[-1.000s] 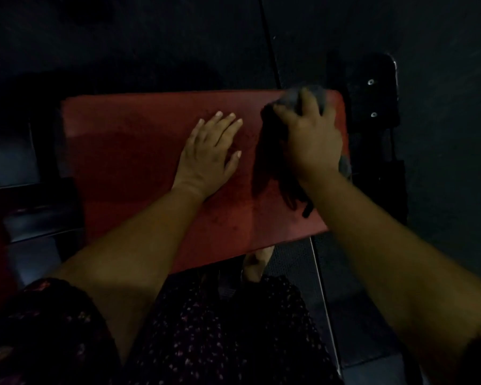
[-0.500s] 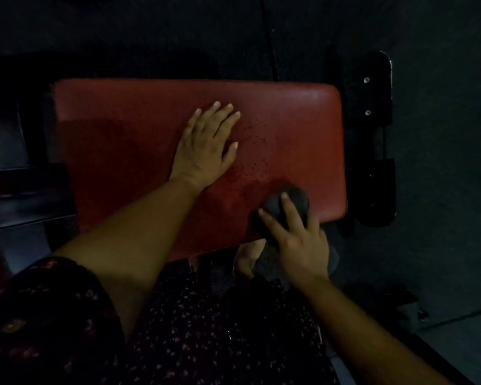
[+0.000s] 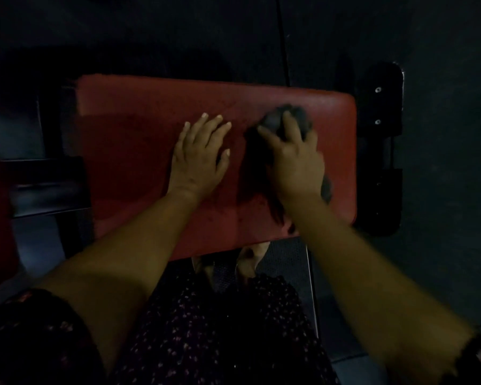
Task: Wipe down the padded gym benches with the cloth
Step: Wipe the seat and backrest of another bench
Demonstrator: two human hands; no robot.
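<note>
A red padded bench pad (image 3: 128, 151) lies crosswise in front of me in dim light. My left hand (image 3: 199, 157) rests flat on the pad's middle, fingers straight and spread. My right hand (image 3: 296, 159) presses a bunched dark grey cloth (image 3: 297, 118) onto the right part of the pad, fingers curled over it. Cloth sticks out beyond the fingertips and at the hand's right side. My hand hides the rest of the cloth.
A black metal bracket with two bolts (image 3: 381, 107) stands just past the pad's right end. Dark frame parts (image 3: 45, 184) sit at the left. The floor is dark matting (image 3: 442, 190). My feet (image 3: 247, 259) show under the near edge.
My right hand with the cloth has swept from the pad's near right edge back up toward the far side. The left hand has stayed in place on the pad.
</note>
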